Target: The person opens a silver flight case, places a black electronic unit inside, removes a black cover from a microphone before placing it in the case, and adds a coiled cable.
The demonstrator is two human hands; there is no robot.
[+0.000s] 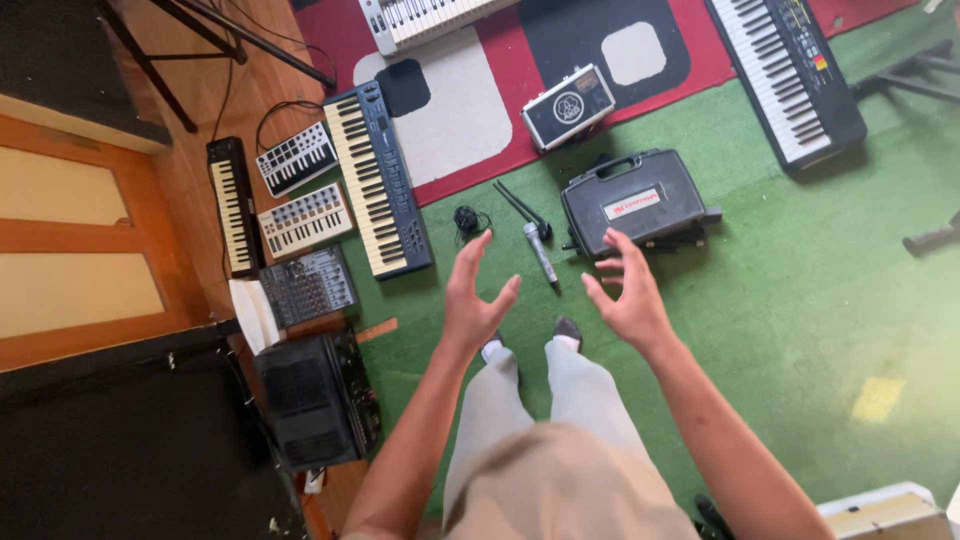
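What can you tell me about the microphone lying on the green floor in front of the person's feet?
The microphone is a slim handheld stick with a silvery grey body. It lies flat on the green carpet, angled slightly. It sits beside a closed black hard case, just beyond both open hands, which hover above it without touching.

A music room: keyboards point(377, 180), a mixer point(308, 287) and a microphone point(540, 250) cover the floor.

The green carpet point(800, 300) looks rough and matt. The case point(638, 200) is dark, matt hard plastic. The microphone point(540, 250) has a dull metal sheen. The blue keyboard point(378, 180) looks smooth plastic, beside glossy wooden floor point(190, 180).
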